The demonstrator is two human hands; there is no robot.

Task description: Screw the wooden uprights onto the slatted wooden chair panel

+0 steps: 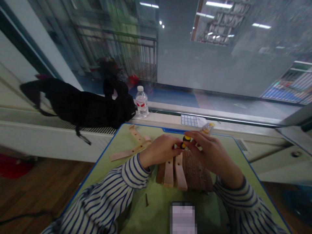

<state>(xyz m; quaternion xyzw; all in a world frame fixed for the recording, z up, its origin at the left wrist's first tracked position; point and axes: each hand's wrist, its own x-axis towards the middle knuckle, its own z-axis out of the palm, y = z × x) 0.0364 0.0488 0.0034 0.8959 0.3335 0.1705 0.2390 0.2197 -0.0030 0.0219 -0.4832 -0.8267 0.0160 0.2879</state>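
Observation:
My left hand and my right hand meet over the far middle of a green table, both closed round a small yellow and black screwdriver. Just below the hands lie short wooden slats with holes and a darker brown wooden board. Two longer pale slats lie crossed to the left of my left hand. Both sleeves are blue-and-white striped.
A loose dark screw lies on the table near me. A small clear bag sits at the far edge. On the windowsill stand a water bottle and a black bag. A blurred patch covers the near table.

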